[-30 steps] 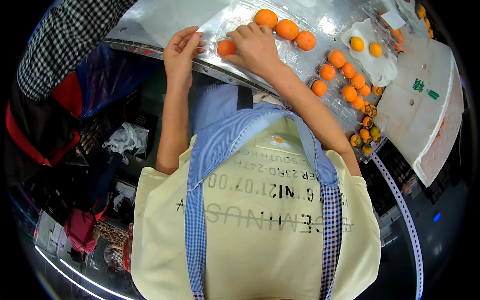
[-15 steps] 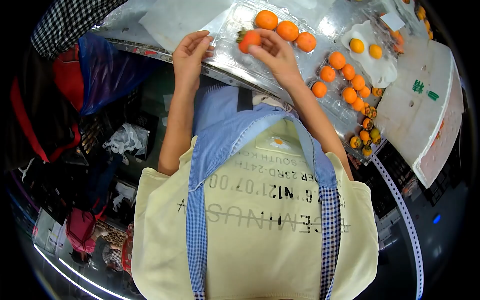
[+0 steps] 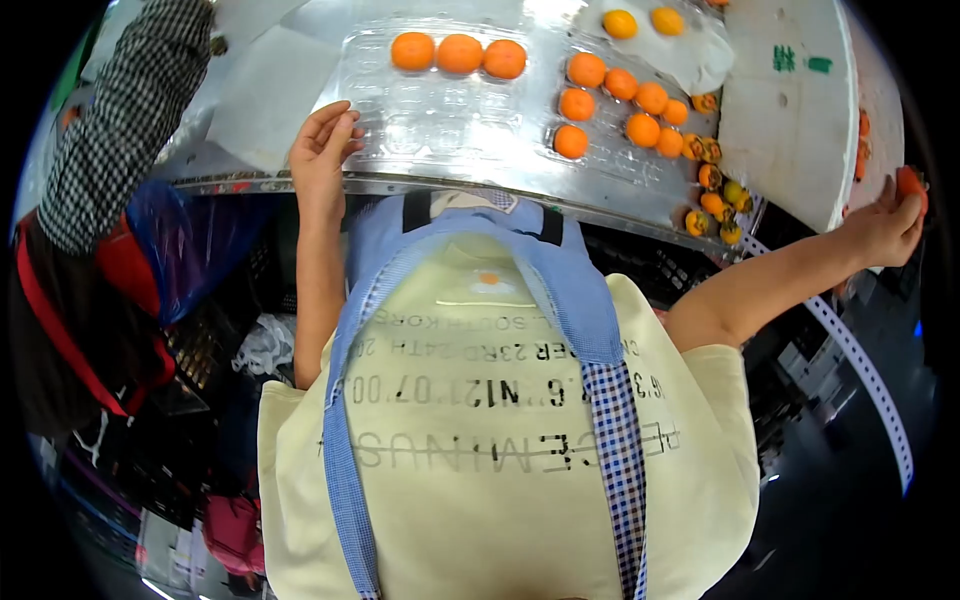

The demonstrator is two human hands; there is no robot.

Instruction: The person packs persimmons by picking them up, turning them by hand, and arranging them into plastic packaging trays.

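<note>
My right hand [image 3: 885, 228] is far out to the right, beside the white foam box [image 3: 790, 130], with its fingers closed on an orange-red persimmon [image 3: 911, 188]. Close to the table's front edge, my left hand [image 3: 325, 150] hangs at the left side of a clear plastic tray [image 3: 400, 125]. Its fingers are loosely bent and apart, with nothing in them. Three orange persimmons [image 3: 460, 54] sit in a row along the tray's far side. To their right, another clear tray holds several persimmons [image 3: 642, 130].
Small persimmons with their leafy tops [image 3: 710, 178] lie by the table's right corner. Two yellower fruits [image 3: 620, 24] rest on white packing. A person's checked sleeve [image 3: 130, 120] reaches in at the left, above a blue plastic bag [image 3: 200, 240]. A perforated strip [image 3: 870, 360] hangs at right.
My right hand has swung from above the tray far right past the foam box, carrying the persimmon. My view has shifted rightward. My left hand stays by the tray.
</note>
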